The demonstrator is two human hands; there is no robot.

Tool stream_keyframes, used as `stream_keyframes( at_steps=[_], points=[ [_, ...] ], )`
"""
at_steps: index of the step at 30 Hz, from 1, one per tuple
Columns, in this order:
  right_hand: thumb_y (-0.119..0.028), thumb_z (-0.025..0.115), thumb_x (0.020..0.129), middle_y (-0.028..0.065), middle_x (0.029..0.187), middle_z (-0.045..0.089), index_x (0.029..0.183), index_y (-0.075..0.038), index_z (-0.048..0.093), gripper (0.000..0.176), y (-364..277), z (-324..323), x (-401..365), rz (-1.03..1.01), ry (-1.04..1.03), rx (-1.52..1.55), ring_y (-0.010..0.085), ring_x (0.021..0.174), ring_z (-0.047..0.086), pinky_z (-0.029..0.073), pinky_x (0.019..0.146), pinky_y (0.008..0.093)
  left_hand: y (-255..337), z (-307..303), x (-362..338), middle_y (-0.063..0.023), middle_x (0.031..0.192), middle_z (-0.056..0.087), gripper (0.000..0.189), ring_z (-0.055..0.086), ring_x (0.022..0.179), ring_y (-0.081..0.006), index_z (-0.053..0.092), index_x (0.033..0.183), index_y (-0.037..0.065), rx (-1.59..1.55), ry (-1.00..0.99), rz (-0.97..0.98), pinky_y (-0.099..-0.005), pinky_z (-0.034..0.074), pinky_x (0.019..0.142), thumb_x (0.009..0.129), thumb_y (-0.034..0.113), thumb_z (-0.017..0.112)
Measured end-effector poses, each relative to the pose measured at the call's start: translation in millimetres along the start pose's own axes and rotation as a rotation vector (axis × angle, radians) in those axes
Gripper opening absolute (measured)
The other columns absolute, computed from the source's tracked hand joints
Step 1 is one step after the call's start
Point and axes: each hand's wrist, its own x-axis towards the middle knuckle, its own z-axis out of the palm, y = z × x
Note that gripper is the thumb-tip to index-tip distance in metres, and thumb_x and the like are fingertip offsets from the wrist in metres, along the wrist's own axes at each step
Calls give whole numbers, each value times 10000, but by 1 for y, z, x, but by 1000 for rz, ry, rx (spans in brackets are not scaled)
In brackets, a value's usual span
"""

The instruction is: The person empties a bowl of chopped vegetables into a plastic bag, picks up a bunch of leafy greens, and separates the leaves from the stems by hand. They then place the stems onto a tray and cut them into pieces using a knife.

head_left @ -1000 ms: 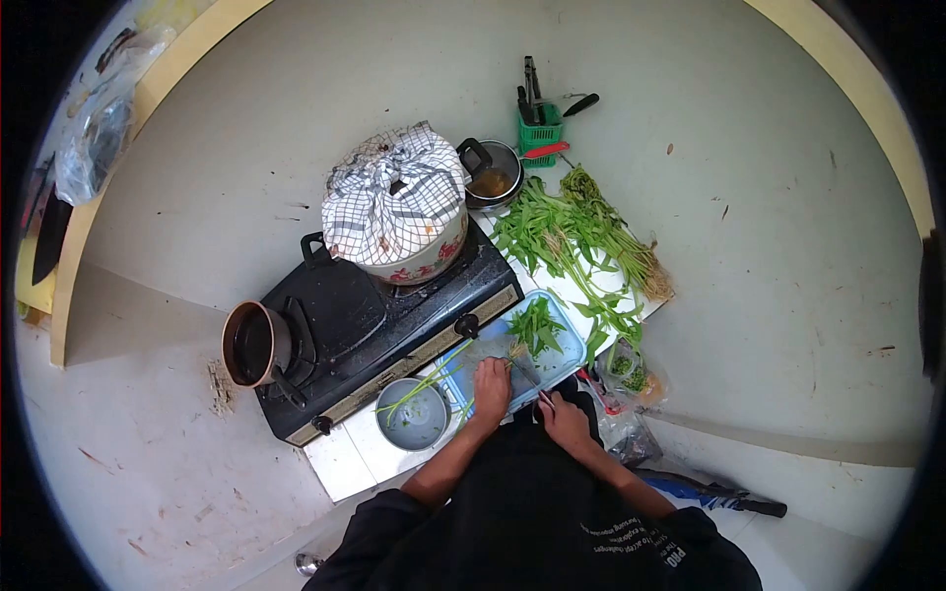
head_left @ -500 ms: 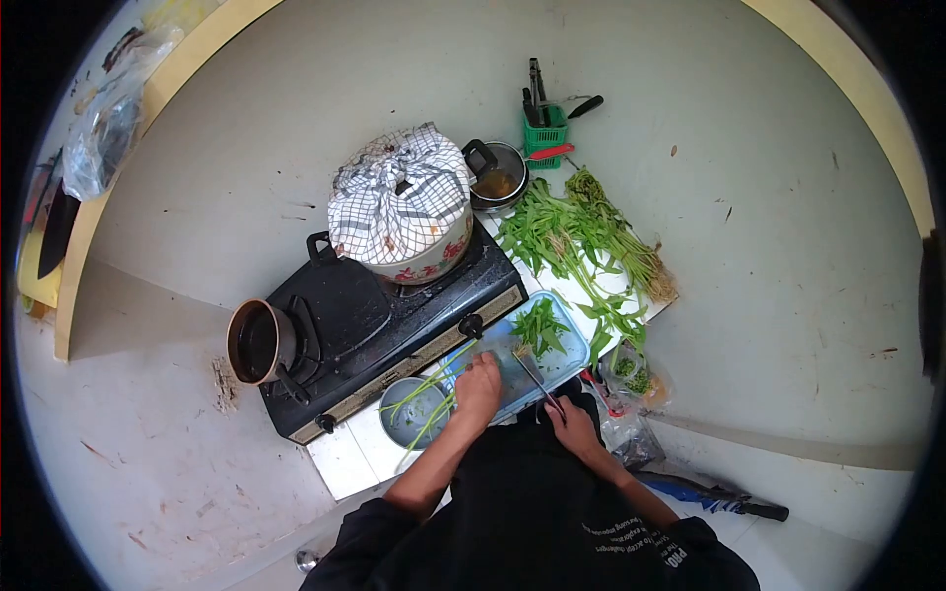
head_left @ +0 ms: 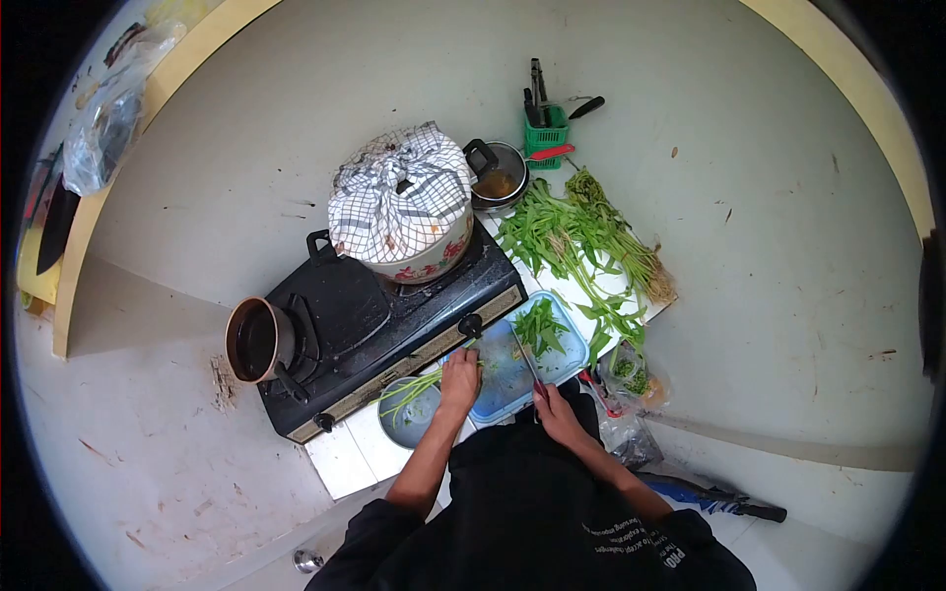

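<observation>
My left hand [head_left: 461,379] is closed round a few long green vegetable stems [head_left: 419,384], at the left side of a blue tray [head_left: 576,335]. The stems stick out to the left over a grey metal bowl [head_left: 402,424]. In my right hand [head_left: 557,412] is a knife [head_left: 527,359], its blade pointing up and left over the tray. Cut green leaves [head_left: 540,328] lie in the tray beyond the blade. A large heap of leafy greens [head_left: 581,236] with roots rests on the white tiles behind the tray.
A black gas stove [head_left: 355,315] stands to the left, bearing a cloth-covered pot [head_left: 434,258] and a small saucepan [head_left: 261,340]. Behind are a small pan [head_left: 501,175] and a green utensil basket [head_left: 545,138]. Plastic bags [head_left: 631,433] lie to the right.
My left hand has shifted left and slightly down with the stems, which now bunch closer together. My right hand has moved slightly left, and the knife blade has swung more upright.
</observation>
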Motion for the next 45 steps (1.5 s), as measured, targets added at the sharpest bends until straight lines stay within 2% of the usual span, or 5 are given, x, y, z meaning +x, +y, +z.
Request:
stream_keyframes(
  at_steps=[7, 10, 33, 39, 45],
  points=[
    [-244, 517, 1039, 71, 1010, 579, 1140, -38, 532, 230, -13, 42, 40, -64, 135, 36, 148, 935, 559, 467, 831, 291, 35, -23, -22, -221, 1178, 595, 390, 575, 1109, -378, 560, 1260, -19, -505, 139, 42, -434, 446, 965, 986, 259, 551],
    [-200, 582, 1005, 76, 1043, 589, 1201, -20, 571, 267, -4, 73, 58, 7, 192, 302, 159, 955, 577, 473, 843, 287, 50, -8, -39, -275, 1275, 578, 549, 574, 1184, -382, 514, 1302, -47, -945, -163, -242, -393, 413, 1022, 1074, 415, 325],
    [17, 578, 747, 112, 1070, 610, 1089, -70, 659, 362, -5, 6, 97, -484, -54, -798, 317, 1053, 597, 485, 915, 429, 45, -12, -44, -274, 1072, 646, 502, 633, 1047, -413, 507, 1335, -5, -785, -25, -399, -427, 472, 894, 1069, 395, 362],
    [78, 577, 779, 131, 1010, 623, 1070, -32, 669, 324, -1, -21, 70, -477, 170, -455, 335, 984, 610, 491, 866, 419, 42, -10, -45, -247, 1169, 641, 500, 616, 1137, -363, 507, 1371, 10, -771, -13, -376, -399, 462, 960, 1066, 384, 376],
    [112, 573, 812, 155, 1018, 641, 1081, -26, 688, 324, 41, -86, 3, -369, 562, -510, 317, 952, 623, 504, 873, 395, 39, 1, -43, -208, 908, 630, 542, 613, 843, -302, 575, 1138, -45, -712, -1, -353, -407, 473, 785, 1058, 447, 364]
  ],
)
